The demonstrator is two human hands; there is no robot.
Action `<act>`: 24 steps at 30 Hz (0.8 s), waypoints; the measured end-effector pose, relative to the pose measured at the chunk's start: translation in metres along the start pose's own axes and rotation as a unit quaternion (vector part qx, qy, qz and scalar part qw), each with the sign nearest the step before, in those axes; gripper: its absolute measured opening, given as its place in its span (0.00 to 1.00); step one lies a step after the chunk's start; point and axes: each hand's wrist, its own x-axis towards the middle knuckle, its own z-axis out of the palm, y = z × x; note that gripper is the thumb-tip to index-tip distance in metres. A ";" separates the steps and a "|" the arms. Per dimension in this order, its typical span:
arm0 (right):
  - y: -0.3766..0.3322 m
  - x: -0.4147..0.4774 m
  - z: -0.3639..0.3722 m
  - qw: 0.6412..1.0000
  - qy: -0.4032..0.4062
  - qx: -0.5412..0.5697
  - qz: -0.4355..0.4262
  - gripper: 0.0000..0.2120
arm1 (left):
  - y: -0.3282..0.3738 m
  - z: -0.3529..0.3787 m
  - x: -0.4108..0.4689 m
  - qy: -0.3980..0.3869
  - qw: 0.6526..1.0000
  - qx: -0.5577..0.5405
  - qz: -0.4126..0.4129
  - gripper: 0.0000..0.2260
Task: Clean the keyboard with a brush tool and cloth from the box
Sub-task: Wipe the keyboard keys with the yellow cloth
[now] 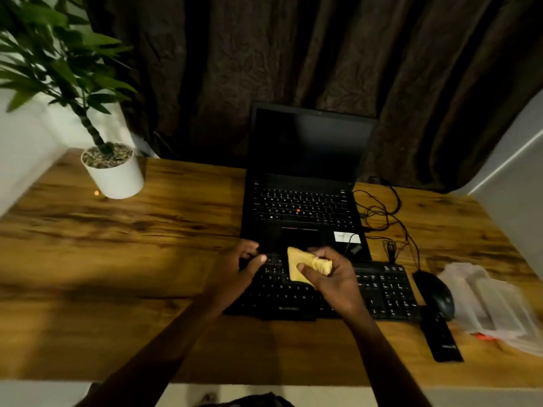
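Keyboard (pixel 382 292), black plastic, full-width with a number pad at its right end, lies flat near the front edge of the brown wood-grain table (pixel 117 259), directly in front of the open black laptop (pixel 299 201) and just touching or overlapping its front edge (the blur does not show which). The right hand (pixel 332 277) is clenched around the folded yellow cloth (pixel 296 259): fingers curl over the bunched end, the thumb presses in from below, and the free end of the cloth hangs down over the upper key rows at the centre of the keyboard. The left hand (pixel 241 265) grasps the keyboard at its far-left corner, fingers curled over the rear edge and thumb laid across the keys. To the right of the keyboard sit a black computer mouse (pixel 437 295), a flat black rectangular bar (pixel 440 339) and, further right, a clear plastic lidded box (pixel 493 301) near the table edge. Thin black cables (pixel 382 212) lie tangled beside the laptop's right side. A white cylindrical pot with a green leafy plant (pixel 117 177) stands at the far-left corner of the table. A dark brown creased curtain (pixel 264 69) hangs behind the table, and the room is dimly lit.
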 end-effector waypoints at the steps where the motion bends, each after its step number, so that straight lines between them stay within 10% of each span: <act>1: -0.003 0.005 0.005 0.999 0.004 -0.037 -0.034 0.09 | -0.010 -0.012 0.001 0.003 1.000 0.029 0.001 0.18; 9: 0.001 0.043 0.069 0.901 -0.055 -0.363 -0.229 0.20 | -0.051 -0.072 -0.013 -0.183 0.966 0.181 -0.020 0.60; 24: -0.010 0.056 0.087 0.892 -0.228 -0.383 -0.078 0.11 | -0.064 -0.067 -0.007 -0.239 0.954 0.158 0.089 0.71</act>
